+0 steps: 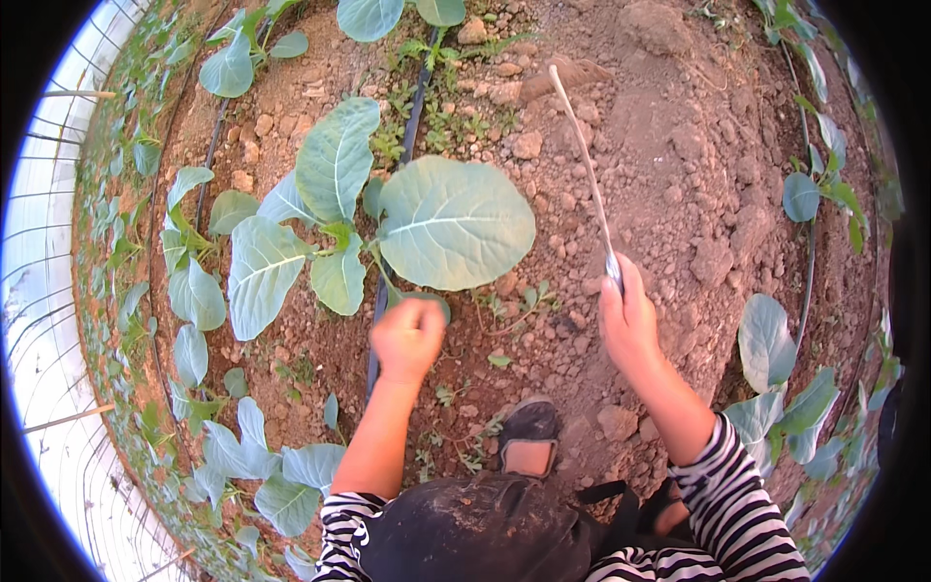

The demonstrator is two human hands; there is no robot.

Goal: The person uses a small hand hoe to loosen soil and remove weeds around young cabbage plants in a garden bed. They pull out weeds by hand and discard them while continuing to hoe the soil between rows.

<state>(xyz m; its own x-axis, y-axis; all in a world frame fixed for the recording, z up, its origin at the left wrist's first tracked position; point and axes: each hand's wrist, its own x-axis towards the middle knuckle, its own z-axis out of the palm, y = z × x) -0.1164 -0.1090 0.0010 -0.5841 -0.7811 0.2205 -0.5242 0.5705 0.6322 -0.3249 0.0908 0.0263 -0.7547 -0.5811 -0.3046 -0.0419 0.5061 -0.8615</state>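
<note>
A broad-leaved brassica plant (457, 222), cabbage-like, grows in reddish soil in front of me. My left hand (409, 340) is curled and blurred by motion at the plant's lower edge. It partly covers a small low leaf (436, 300); whether the fingers pinch anything is hidden. To the right, my right hand (631, 313) grips the near end of a small hand hoe (588, 156). The hoe's thin shaft points away from me, and its earth-coloured head (571, 77) rests at the soil. Shiny wrapping or metal shows at the grip by the thumb.
A black drip line (416, 109) runs under the plant. Low weeds (502, 309) grow nearby. More brassicas stand left (193, 284) and right (767, 345). My shoe (529, 425) is close to the bed. A white sheeted greenhouse wall (44, 240) curves along the left.
</note>
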